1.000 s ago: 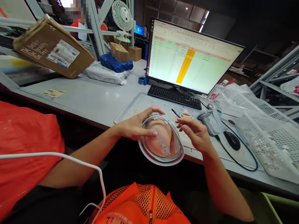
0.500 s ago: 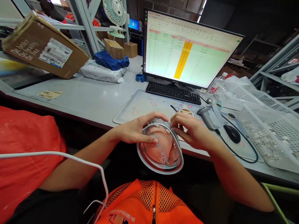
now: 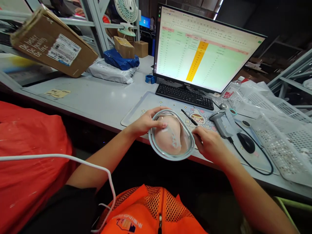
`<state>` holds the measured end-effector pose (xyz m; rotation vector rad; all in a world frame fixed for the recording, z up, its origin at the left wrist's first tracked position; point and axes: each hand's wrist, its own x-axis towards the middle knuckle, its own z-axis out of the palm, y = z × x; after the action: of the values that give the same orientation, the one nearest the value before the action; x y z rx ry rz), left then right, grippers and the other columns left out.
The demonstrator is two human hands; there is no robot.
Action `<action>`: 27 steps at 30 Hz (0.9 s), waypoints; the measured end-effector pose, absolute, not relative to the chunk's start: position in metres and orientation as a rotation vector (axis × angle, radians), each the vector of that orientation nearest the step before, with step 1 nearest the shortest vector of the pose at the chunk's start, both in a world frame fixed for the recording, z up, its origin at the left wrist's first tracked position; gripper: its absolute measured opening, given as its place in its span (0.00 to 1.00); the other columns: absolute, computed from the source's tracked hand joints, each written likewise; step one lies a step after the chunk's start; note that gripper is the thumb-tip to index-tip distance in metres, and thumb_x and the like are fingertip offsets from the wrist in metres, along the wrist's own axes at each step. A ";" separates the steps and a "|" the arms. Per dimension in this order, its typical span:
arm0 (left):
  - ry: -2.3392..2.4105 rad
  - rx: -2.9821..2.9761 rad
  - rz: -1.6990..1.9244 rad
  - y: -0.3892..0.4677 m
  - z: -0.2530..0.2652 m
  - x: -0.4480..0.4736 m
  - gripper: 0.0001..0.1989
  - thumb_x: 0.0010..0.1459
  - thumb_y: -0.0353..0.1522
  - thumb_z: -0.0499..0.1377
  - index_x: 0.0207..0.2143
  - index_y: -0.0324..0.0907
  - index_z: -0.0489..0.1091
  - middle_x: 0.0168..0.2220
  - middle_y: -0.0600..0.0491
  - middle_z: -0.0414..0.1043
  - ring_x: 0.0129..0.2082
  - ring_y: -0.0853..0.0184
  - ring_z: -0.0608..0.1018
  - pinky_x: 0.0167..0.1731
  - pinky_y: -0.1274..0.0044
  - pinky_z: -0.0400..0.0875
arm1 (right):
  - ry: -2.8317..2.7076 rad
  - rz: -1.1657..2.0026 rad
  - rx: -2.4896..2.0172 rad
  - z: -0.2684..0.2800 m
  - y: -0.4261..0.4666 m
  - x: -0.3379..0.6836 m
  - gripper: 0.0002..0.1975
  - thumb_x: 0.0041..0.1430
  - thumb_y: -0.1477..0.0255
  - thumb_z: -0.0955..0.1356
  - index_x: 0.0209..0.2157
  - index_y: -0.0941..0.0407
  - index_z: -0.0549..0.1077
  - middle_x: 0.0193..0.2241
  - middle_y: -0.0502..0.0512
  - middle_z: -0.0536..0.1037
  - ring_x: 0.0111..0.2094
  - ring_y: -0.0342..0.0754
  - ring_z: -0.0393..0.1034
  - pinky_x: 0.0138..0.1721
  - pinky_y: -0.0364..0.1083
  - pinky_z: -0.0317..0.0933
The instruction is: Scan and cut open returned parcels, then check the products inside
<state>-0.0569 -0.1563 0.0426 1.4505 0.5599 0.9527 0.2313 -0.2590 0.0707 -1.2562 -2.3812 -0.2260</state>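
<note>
A clear domed plastic case [image 3: 168, 138] with a pale beige, rounded thing inside and white lettering is held up in front of the desk's near edge. My left hand [image 3: 147, 123] grips its upper left side, thumb on the clear front and fingers behind. At the right rim, my right hand [image 3: 207, 139] has its fingers curled and pinched together; their tips are partly hidden. Beyond the case, a black pen [image 3: 189, 117] lies on the patterned desk mat [image 3: 136, 112].
A monitor [image 3: 200, 48] and black keyboard [image 3: 184, 96] stand behind the mat. To the right are a barcode scanner [image 3: 220, 123], a mouse [image 3: 246, 143] and white perforated baskets [image 3: 280, 139]. A tilted cardboard box [image 3: 53, 42] is at left. A white cable [image 3: 80, 160] crosses the lower left.
The case has risen and tilted, so its front shows brighter. My right hand has shifted from its top edge down to its right rim. More of the pen now shows.
</note>
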 end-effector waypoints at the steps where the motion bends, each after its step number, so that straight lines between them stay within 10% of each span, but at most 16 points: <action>1: 0.568 1.366 1.022 -0.153 0.042 -0.055 0.34 0.46 0.38 0.78 0.56 0.43 0.78 0.48 0.46 0.82 0.46 0.55 0.83 0.48 0.68 0.78 | -2.337 -0.192 -1.269 0.068 -0.259 0.232 0.09 0.73 0.71 0.62 0.36 0.53 0.70 0.30 0.54 0.78 0.28 0.47 0.70 0.31 0.46 0.57; 16: 0.716 0.819 1.674 -0.123 0.032 -0.005 0.25 0.43 0.35 0.74 0.45 0.40 0.77 0.39 0.53 0.80 0.39 0.64 0.80 0.44 0.74 0.76 | -1.438 -0.149 -1.476 -0.010 -0.223 0.148 0.11 0.67 0.64 0.65 0.30 0.51 0.70 0.22 0.52 0.75 0.24 0.51 0.70 0.31 0.49 0.63; 27: 0.972 0.733 1.548 -0.096 -0.002 0.025 0.26 0.56 0.35 0.68 0.56 0.46 0.66 0.52 0.49 0.76 0.50 0.62 0.80 0.52 0.72 0.77 | -1.806 0.128 -1.630 -0.025 -0.178 0.087 0.12 0.73 0.74 0.62 0.40 0.58 0.78 0.38 0.65 0.83 0.40 0.57 0.80 0.45 0.51 0.69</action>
<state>0.0246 -0.0956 -0.0023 0.7334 0.9723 1.5484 0.0872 -0.1780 -0.0250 -1.6301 -1.8055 0.1282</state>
